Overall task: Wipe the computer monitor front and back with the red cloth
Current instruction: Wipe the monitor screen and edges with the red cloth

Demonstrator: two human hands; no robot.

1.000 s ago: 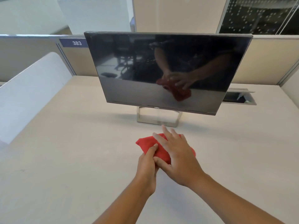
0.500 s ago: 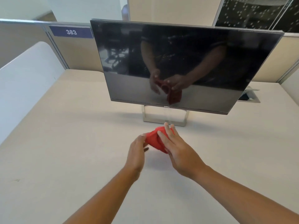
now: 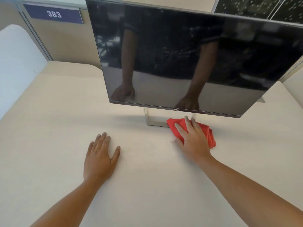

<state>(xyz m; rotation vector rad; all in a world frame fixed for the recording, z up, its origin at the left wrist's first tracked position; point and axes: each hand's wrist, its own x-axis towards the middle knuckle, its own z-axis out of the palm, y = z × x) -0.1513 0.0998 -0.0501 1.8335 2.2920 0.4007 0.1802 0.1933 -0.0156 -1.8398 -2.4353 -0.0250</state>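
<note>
A black Dell monitor (image 3: 180, 54) stands on a silver stand (image 3: 154, 122) at the back of the desk, screen dark and facing me. The red cloth (image 3: 208, 133) lies bunched on the desk just below the screen's lower edge, right of the stand. My right hand (image 3: 193, 141) rests flat on the cloth, fingers straight and spread. My left hand (image 3: 100, 159) lies flat on the bare desk, palm down, well left of the cloth and touching nothing else.
The beige desk (image 3: 147, 185) runs from the monitor to me. A white rounded divider (image 3: 18, 66) borders the left side. Beige partition panels with a blue sign reading 383 (image 3: 54, 13) stand behind. A cable hatch (image 3: 262, 99) peeks out behind the monitor's right corner.
Both hands held the cloth together in front of the stand. Now the left hand has let go and moved left onto the desk, and the right hand has carried the cloth rightward under the screen.
</note>
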